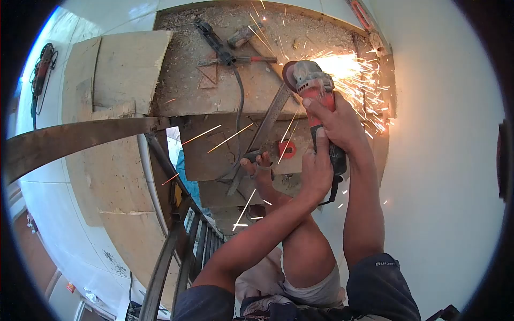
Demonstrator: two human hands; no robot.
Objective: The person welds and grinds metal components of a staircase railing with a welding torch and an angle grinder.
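Dark sleeves (375,283) and a bent knee (305,257) fill the bottom of the head view, with both forearms stretching up from them. Both hands are wrapped tight around 1 red angle grinder (313,88): the right hand (340,120) grips its body just behind the grey head, and the left hand (316,168) is closed around the rear of the handle, just below the right. Bright sparks (356,75) spray from the grinder's disc to the right, next to the white wall (444,160). A metal strip (267,120) slants beside the grinder. On the dusty landing (214,91) above lie a hammer (243,35) and a black tool (214,43) with a cable. A metal railing (176,235) runs down at the left.
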